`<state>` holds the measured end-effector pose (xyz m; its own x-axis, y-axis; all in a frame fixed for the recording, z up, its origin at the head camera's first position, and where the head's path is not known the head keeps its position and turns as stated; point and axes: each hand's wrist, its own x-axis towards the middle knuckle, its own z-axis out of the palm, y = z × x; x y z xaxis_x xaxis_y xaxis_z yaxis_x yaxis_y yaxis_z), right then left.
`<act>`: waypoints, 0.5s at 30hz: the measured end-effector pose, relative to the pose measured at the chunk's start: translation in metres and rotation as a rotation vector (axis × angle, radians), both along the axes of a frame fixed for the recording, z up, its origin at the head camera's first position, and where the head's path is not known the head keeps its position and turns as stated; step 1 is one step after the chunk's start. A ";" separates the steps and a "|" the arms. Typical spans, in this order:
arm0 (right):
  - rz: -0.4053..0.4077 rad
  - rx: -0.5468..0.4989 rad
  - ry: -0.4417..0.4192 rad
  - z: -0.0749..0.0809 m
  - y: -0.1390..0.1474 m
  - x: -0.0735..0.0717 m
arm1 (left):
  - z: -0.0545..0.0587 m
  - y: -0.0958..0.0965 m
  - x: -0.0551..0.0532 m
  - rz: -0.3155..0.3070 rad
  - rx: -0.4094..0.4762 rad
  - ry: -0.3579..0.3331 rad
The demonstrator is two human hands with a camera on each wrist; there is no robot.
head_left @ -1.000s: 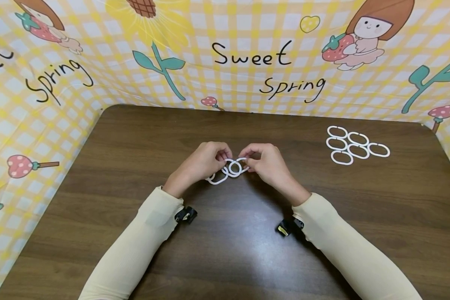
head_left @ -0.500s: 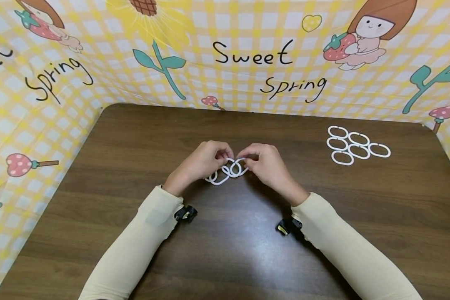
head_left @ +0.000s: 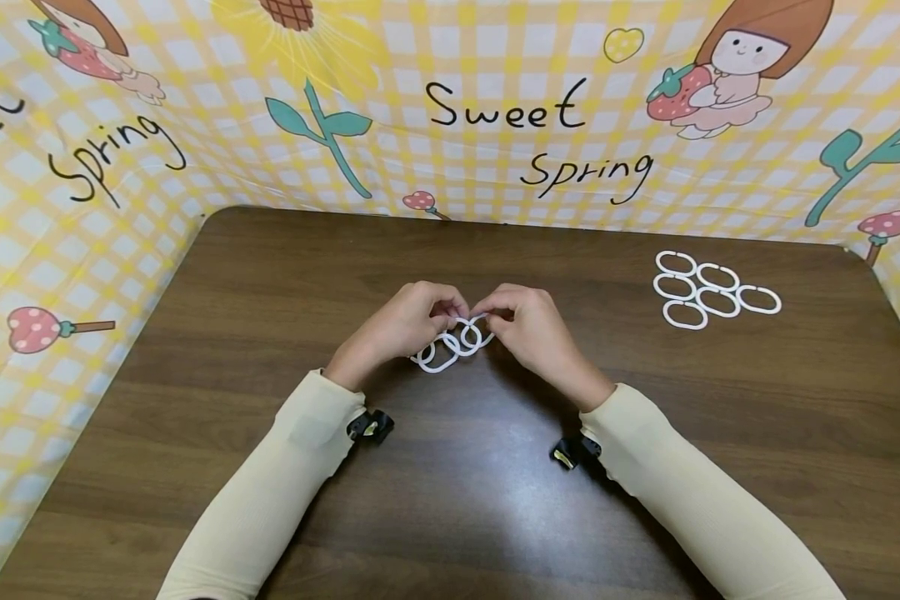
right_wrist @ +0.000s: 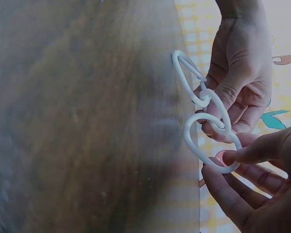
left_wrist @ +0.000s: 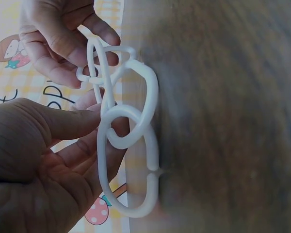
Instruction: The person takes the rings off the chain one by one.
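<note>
Near the middle of the table, my left hand point(head_left: 412, 318) and right hand point(head_left: 538, 327) are close together over a short chain of white plastic C-shaped links. Between thumb and fingers, my left hand pinches one link point(right_wrist: 227, 112). My right hand pinches the end link point(right_wrist: 188, 138) by its far side, and in the right wrist view that link crosses through the left hand's one. More joined links dangle on the left hand's side, among them a lower link point(left_wrist: 153, 194) whose narrow gap shows in the left wrist view. Fingers partly hide the chain.
Several loose white links point(head_left: 779, 302) lie flat in a cluster at the right back of the brown wooden table point(head_left: 285, 275). A yellow checked cloth point(head_left: 495, 50) with printed figures stands behind and at the left. Small black cameras point(head_left: 373, 427) sit at both wrists.
Both hands stay in nearly the same place. The right fingertips have edged left toward the left ones, and the pinched links have shifted and turned slightly.
</note>
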<state>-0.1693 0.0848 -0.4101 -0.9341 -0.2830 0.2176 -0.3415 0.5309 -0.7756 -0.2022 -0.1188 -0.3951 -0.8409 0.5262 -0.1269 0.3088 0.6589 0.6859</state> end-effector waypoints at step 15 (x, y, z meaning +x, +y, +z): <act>0.008 0.015 0.018 0.003 -0.001 0.000 | 0.002 -0.002 0.000 -0.021 0.014 -0.014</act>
<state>-0.1691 0.0840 -0.4072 -0.9276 -0.2941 0.2302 -0.3600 0.5396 -0.7611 -0.2023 -0.1204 -0.3932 -0.8278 0.5455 -0.1306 0.3130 0.6424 0.6996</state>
